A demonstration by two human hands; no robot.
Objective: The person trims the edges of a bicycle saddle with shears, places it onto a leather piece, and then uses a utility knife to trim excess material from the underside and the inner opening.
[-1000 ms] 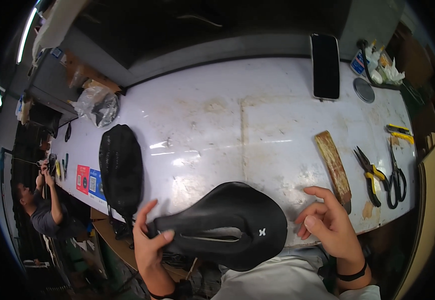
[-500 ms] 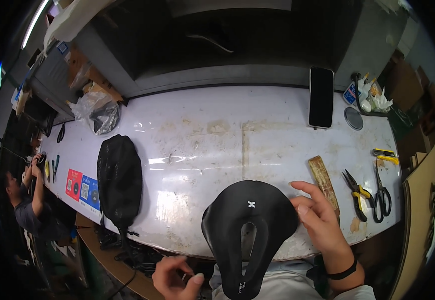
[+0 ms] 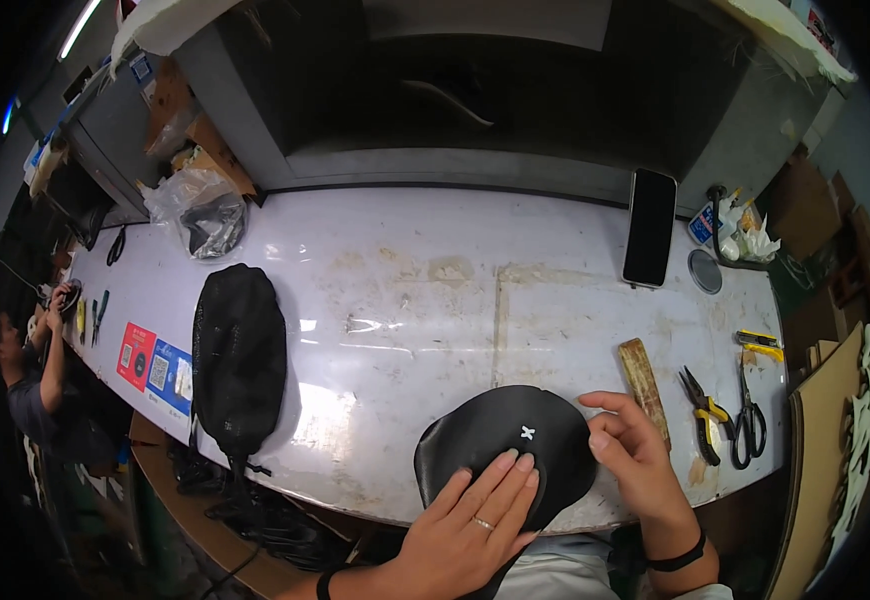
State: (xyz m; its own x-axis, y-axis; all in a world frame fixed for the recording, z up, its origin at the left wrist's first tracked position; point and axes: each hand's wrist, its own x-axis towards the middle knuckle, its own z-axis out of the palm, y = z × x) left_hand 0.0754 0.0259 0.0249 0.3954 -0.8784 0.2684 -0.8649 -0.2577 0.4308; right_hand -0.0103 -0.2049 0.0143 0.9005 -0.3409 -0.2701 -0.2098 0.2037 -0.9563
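A black bicycle saddle [image 3: 490, 412] with a small white mark stands tilted at the near table edge, in front of my body. My left hand [image 3: 470, 525] lies flat over its middle and narrow part, fingers stretched out and close together, hiding the central slot. At the saddle's right rim is my right hand [image 3: 635, 455], fingers loosely bent and apart, the fingertips at or just beside the edge. Whether they press on the rim I cannot tell.
Left on the white table [image 3: 385, 330] lies a black drawstring bag [image 3: 240, 360]. To the right are a worn wooden strip [image 3: 643, 385], yellow-handled pliers [image 3: 707, 415], scissors [image 3: 748, 420], a utility knife [image 3: 758, 340] and a phone [image 3: 650, 228]. A co-worker [image 3: 30, 375] is at far left.
My left hand has moved from beside the saddle's lower left onto its top, lying flat. My right hand stays by the right rim. The whole view has shifted slightly.
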